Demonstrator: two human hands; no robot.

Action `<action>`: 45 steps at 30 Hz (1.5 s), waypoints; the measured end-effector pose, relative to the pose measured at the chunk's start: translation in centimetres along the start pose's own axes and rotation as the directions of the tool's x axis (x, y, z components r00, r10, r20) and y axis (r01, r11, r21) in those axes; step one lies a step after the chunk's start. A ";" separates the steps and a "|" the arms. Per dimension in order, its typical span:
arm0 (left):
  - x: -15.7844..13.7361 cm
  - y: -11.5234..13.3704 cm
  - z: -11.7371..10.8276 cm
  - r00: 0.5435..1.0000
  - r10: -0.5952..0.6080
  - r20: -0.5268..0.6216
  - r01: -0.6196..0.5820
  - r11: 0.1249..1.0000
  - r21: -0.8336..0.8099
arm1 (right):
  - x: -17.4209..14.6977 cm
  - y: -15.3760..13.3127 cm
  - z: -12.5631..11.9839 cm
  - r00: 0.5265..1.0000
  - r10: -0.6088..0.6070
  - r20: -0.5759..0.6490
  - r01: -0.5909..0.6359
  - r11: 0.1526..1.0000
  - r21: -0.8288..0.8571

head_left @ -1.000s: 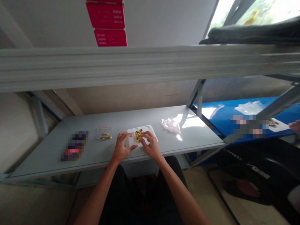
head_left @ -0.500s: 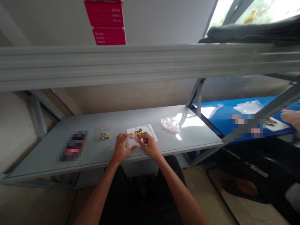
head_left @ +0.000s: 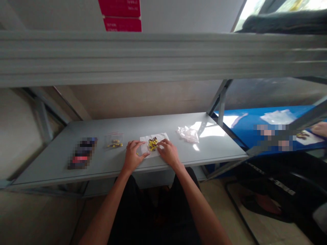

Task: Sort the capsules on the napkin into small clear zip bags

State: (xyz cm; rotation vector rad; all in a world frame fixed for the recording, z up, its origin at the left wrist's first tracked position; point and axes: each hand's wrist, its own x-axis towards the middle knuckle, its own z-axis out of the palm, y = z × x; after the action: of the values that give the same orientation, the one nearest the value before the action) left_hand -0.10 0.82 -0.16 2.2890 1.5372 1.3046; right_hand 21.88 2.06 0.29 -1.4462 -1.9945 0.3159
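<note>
On a white sheet (head_left: 163,136) lies a pile of small yellow-and-dark pieces (head_left: 152,144), too small to name exactly. My left hand (head_left: 133,156) is at the sheet's left side, thumb and fingers curved around a small clear plastic bag (head_left: 145,149) and gripping it. At the pile's right edge, my right hand (head_left: 168,151) has its fingertips drawn together on the pieces; what they pinch is hidden. A filled clear zip bag (head_left: 114,141) with similar pieces lies to the left. Several clear empty bags (head_left: 188,134) are heaped to the right.
A blurred-out dark object (head_left: 83,153) rests on the grey table (head_left: 102,128) at the left. A thick shelf beam (head_left: 153,59) crosses above, with red boxes (head_left: 122,23) on it. Another person's hand (head_left: 319,129) is over the blue table (head_left: 237,126) at the right.
My right hand has moved away from the left hand, rightward to the pile's edge, leaving more of the pile visible. My left hand remains at the small bag. The view has tilted down slightly.
</note>
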 end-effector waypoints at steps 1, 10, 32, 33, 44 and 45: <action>0.0 0.0 0.0 1.000 0.003 0.005 -0.003 1.000 0.002 | 0.0 -0.1 0.1 1.000 -0.005 0.012 0.005 1.000 -0.028; 0.1 0.2 -0.1 0.999 0.016 0.028 -0.017 1.000 0.015 | 0.2 0.2 0.5 0.998 -0.061 -0.019 0.060 0.996 -0.065; 0.1 0.9 -0.7 0.986 -0.149 0.080 0.167 0.942 -0.292 | 0.1 -2.2 0.6 0.998 -0.055 -0.038 0.066 0.788 0.613; 0.1 0.8 -0.8 0.974 -0.192 0.124 0.225 0.901 -0.371 | 0.1 -2.0 0.6 0.999 -0.029 -0.035 0.045 0.755 0.654; -0.1 -0.1 -1.0 0.922 -0.282 0.264 0.380 0.782 -0.494 | -0.4 -2.3 0.4 0.993 -0.093 0.067 0.020 0.717 0.697; -0.1 -0.1 -0.9 0.922 -0.282 0.265 0.381 0.783 -0.491 | -0.4 -2.3 0.5 0.995 -0.085 0.057 0.020 0.713 0.701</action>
State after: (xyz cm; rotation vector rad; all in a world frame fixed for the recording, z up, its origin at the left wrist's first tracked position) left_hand -0.81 0.46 0.33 1.6440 1.2377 1.1968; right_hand 19.94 0.99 1.03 -0.8813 -1.6768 1.0075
